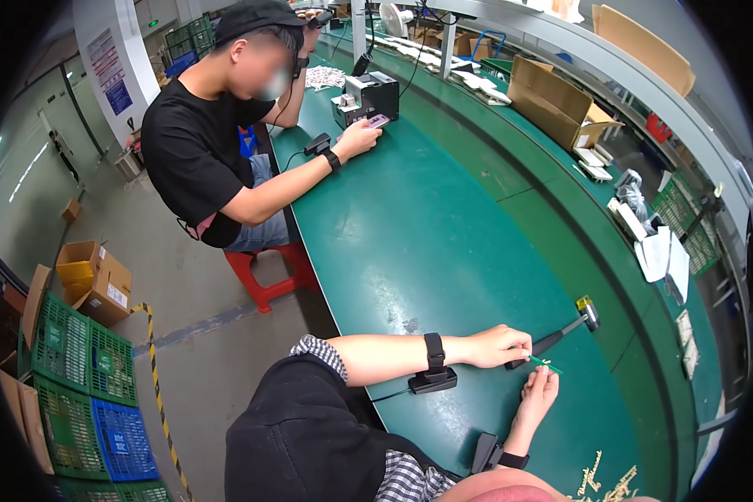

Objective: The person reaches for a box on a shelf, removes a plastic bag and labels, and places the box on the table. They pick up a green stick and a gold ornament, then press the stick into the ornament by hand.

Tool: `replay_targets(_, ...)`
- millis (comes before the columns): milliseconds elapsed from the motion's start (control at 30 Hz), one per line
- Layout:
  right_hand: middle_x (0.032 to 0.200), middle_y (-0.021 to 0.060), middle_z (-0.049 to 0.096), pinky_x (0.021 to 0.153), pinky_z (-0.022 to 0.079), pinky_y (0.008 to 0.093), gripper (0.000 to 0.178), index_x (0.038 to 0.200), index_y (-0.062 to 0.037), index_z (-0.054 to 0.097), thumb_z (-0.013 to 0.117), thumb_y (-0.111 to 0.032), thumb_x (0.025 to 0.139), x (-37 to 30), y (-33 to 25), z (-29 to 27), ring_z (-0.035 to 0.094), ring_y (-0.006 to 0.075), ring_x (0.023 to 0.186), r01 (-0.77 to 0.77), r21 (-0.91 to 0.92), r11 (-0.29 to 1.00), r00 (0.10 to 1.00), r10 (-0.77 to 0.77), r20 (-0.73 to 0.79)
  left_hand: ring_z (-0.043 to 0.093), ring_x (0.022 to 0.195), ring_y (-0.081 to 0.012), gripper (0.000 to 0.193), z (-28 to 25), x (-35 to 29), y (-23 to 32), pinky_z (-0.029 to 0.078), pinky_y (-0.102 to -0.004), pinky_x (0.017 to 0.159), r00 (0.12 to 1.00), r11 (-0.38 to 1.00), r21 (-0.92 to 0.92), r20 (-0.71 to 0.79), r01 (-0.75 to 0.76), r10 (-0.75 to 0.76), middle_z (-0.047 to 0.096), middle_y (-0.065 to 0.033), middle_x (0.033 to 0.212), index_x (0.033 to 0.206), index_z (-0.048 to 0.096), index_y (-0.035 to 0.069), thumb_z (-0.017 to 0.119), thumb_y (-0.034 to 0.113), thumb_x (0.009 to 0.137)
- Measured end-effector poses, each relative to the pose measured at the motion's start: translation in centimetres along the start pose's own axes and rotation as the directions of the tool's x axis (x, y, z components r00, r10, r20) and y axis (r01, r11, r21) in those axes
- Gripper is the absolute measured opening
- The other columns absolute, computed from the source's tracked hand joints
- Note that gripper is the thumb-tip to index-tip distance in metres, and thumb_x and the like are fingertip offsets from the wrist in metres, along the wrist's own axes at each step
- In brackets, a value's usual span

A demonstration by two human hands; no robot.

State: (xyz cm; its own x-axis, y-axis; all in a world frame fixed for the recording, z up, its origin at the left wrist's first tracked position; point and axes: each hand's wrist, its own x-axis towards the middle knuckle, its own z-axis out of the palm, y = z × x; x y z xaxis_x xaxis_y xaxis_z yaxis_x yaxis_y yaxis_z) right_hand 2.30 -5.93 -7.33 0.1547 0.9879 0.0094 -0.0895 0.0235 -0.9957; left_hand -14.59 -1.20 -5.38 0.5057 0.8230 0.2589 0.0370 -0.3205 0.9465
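Over the green bench, my left hand pinches one end of a thin green strip. From below, my right hand meets the strip, its thumb and fingers closed on a small cream-coloured piece. Most of that piece is hidden by the fingertips. A mallet with a dark handle and a yellow-ended head lies just beyond both hands, its handle partly behind my left fingers. Several loose cream-coloured pieces lie at the near right edge of the bench.
A co-worker sits at far left on a red stool, holding a small device beside a black machine. White parts and an open cardboard box line the right side. Crates stand on the floor at left.
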Motion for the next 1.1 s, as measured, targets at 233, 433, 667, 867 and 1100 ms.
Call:
replay_targets(233,0.064,-0.0058,0.043,0.041,0.020,0.0168,0.017,0.085,-0.0094,0.048,0.047,-0.022,0.096,-0.7,-0.4,0.0,0.030,-0.0007,0.049,-0.003,0.100,0.995,0.995,0.013,-0.103,0.061,0.065,-0.0172,0.019,-0.2,-0.2,0.6,0.046,-0.0303,0.061,1.000,0.996,0.093,0.005,-0.002,0.002,0.065,-0.0085,0.072,0.087,0.058,0.002,0.052,0.019,0.090)
replay_targets(433,0.066,-0.0048,0.046,0.042,0.022,0.0163,0.017,0.086,-0.0085,0.052,0.049,-0.022,0.095,-0.1,0.5,-0.3,0.033,-0.0002,0.050,0.026,-0.062,0.998,0.999,-0.028,-0.020,0.061,0.062,-0.0189,0.017,-0.2,-0.5,-0.3,0.045,-0.0321,0.058,0.999,0.986,0.166,-0.037,0.020,-0.014,0.065,-0.0092,0.070,0.087,0.060,0.003,0.055,0.020,0.087)
replay_targets(667,0.069,-0.0029,0.052,0.046,0.026,0.0158,0.018,0.089,-0.0053,0.056,0.051,-0.022,0.095,0.1,0.4,-0.7,0.038,0.0008,0.054,0.049,-0.144,0.988,0.999,-0.048,0.010,0.062,0.062,-0.0239,0.016,0.0,0.2,-0.1,0.046,-0.0355,0.056,0.992,0.983,0.139,-0.014,-0.120,0.123,0.065,-0.0114,0.073,0.084,0.063,0.002,0.057,0.017,0.083)
replay_targets(867,0.069,-0.0040,0.050,0.049,0.026,0.0161,0.019,0.093,-0.0043,0.058,0.051,-0.022,0.095,-0.2,-0.3,0.2,0.037,-0.0001,0.056,0.034,-0.158,0.987,0.999,-0.032,0.016,0.061,0.061,-0.0237,0.016,-0.3,-0.4,-0.2,0.045,-0.0356,0.055,0.999,0.990,0.137,-0.024,-0.043,0.047,0.065,-0.0109,0.073,0.085,0.063,0.002,0.058,0.018,0.082)
replay_targets(1100,0.070,-0.0046,0.049,0.052,0.027,0.0168,0.017,0.096,-0.0017,0.059,0.053,-0.018,0.093,-0.2,-0.3,-1.0,0.038,0.0015,0.059,0.057,-0.130,0.990,0.993,-0.042,0.113,0.060,0.060,-0.0212,0.016,0.2,-0.2,0.3,0.044,-0.0346,0.054,0.998,0.992,0.118,0.044,-0.050,0.045,0.065,-0.0102,0.073,0.087,0.063,0.004,0.058,0.019,0.084)
